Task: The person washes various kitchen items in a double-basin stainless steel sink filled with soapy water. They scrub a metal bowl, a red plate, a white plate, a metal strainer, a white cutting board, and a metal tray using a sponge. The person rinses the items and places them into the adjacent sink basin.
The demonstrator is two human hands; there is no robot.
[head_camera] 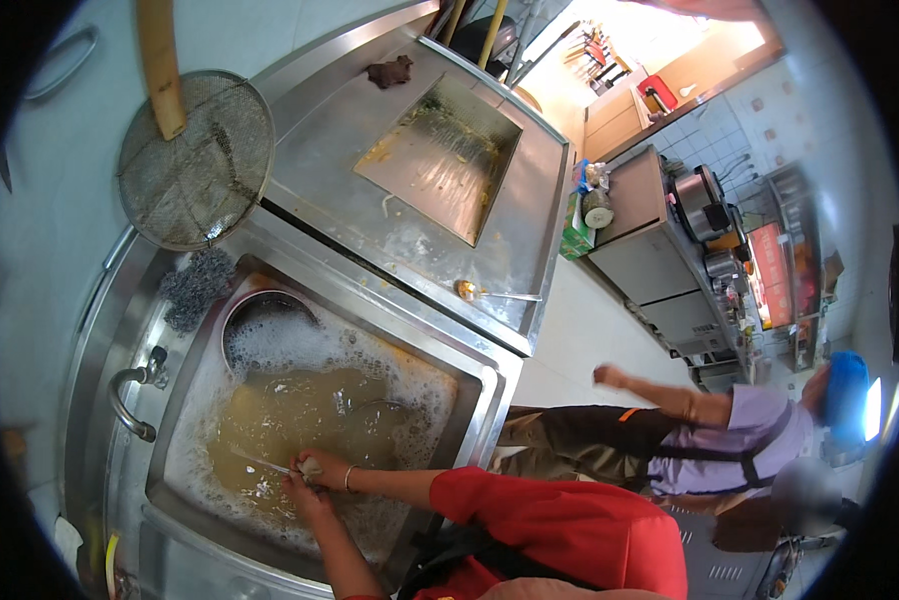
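Observation:
My left hand (pixel 305 496) and my right hand (pixel 329 470) are close together over the soapy water in a steel sink (pixel 487 390). My left hand grips a thin metal utensil (pixel 269 465), whose far end points toward the tap side, low over the murky water. A small pale scrubbing cloth or sponge (pixel 311 469) is pressed against the utensil by my right hand, which has a bracelet at the wrist. A round metal pot (pixel 228 330) lies partly sunk in the foam. Other shapes under the water are unclear.
A curved tap (pixel 123 409) and a steel-wool scrubber (pixel 198 289) are at the sink's back. A wooden-handled mesh strainer (pixel 194 165) rests beside them. On the adjoining steel counter (pixel 329 187) are a recessed basin (pixel 449 165), a dirty spoon (pixel 494 294) and a brown rag (pixel 389 71). A co-worker (pixel 719 442) stands nearby.

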